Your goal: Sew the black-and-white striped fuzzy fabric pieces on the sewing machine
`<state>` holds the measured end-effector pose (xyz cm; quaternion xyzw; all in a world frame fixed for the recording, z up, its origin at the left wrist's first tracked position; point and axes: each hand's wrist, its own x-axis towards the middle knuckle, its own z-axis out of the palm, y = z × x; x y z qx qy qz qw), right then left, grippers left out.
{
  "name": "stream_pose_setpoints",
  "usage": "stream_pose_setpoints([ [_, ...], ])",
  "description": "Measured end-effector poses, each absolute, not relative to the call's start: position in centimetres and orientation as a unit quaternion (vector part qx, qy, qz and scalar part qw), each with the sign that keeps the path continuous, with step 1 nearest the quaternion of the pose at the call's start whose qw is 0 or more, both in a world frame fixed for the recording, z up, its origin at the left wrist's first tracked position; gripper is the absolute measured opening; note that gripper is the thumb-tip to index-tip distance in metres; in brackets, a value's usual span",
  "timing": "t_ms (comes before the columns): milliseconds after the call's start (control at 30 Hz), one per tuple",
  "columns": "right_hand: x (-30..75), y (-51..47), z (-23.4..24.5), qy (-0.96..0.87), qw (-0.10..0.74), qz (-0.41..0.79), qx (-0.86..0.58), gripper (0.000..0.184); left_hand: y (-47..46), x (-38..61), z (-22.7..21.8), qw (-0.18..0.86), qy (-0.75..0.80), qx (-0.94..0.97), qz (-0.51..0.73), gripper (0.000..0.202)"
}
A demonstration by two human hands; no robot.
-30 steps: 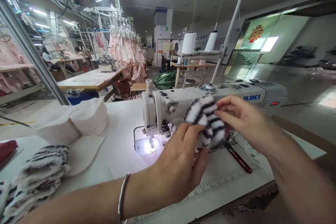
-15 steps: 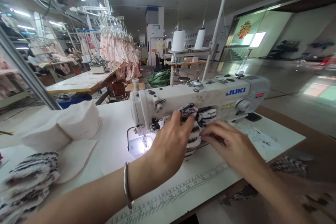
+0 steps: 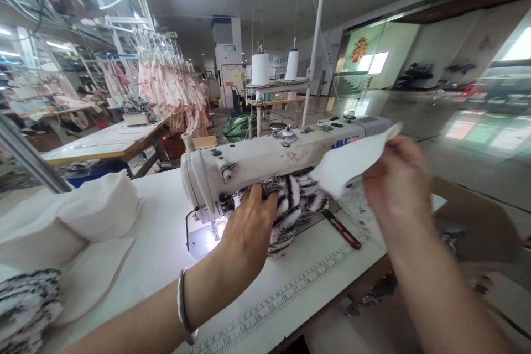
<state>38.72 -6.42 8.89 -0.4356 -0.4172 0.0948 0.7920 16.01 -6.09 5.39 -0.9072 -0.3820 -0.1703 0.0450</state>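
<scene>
My left hand (image 3: pixel 249 228) presses on a black-and-white striped fuzzy fabric piece (image 3: pixel 290 207) that lies under the arm of the white sewing machine (image 3: pixel 265 163). A silver bangle sits on that wrist. My right hand (image 3: pixel 396 180) is raised to the right of the machine and pinches a thin white fabric piece (image 3: pixel 350 159), which hangs in the air in front of the machine's arm. A red-handled tool (image 3: pixel 341 229) lies on the table between my hands.
A stack of white cut fabric (image 3: pixel 74 221) and a pile of striped fuzzy pieces (image 3: pixel 25 307) lie at the left of the white table (image 3: pixel 166 254). A ruler is printed along its front edge. Thread cones, other work tables and hanging pink garments stand behind.
The striped piece went from held in the air to lying under the machine arm. My right hand let go of it and now lifts a white fabric piece. The view shifted right.
</scene>
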Motion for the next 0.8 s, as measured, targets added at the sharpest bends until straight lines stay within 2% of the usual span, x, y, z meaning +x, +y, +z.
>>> stream_pose_setpoints([
  [133,43.2,-8.5,9.5,-0.364,0.816,-0.021,-0.449,0.014,-5.9,15.6,4.7,0.061,-0.368,-0.906,-0.199,0.048],
  [233,45.6,-10.2,6.7,-0.379,0.757,-0.059,-0.529,0.009,-6.3,15.1,5.0,0.05,-0.349,-0.903,-0.245,0.048],
  [300,46.1,-11.1,4.2,-0.398,0.684,-0.064,-0.608,0.015,-6.5,15.0,5.4,0.025,-0.345,-0.895,-0.283,0.046],
  [400,44.5,-12.5,1.6,-0.433,0.59,-0.074,-0.677,0.019,-6.5,15.1,6.2,-0.081,-0.337,-0.87,-0.351,0.039],
  [533,38.7,-15.3,1.5,-0.501,0.533,-0.048,-0.68,0.021,-7.2,14.6,7.4,-0.288,-0.314,-0.798,-0.425,0.032],
  [567,37.0,-15.9,1.7,-0.513,0.53,-0.021,-0.675,0.021,-7.8,14.3,7.5,-0.33,-0.302,-0.78,-0.437,0.032],
  [667,32.3,-17.4,2.3,-0.512,0.594,0.26,-0.564,0.027,-10.6,12.3,7.3,-0.44,-0.267,-0.737,-0.438,0.027],
  [733,29.5,-17.8,2.2,-0.49,0.584,0.424,-0.489,0.022,-12.6,10.6,6.2,-0.518,-0.282,-0.688,-0.424,0.024],
  [800,26.9,-18.0,1.9,-0.462,0.559,0.493,-0.481,0.019,-14.2,8.7,4.7,-0.597,-0.308,-0.608,-0.422,0.03],
])
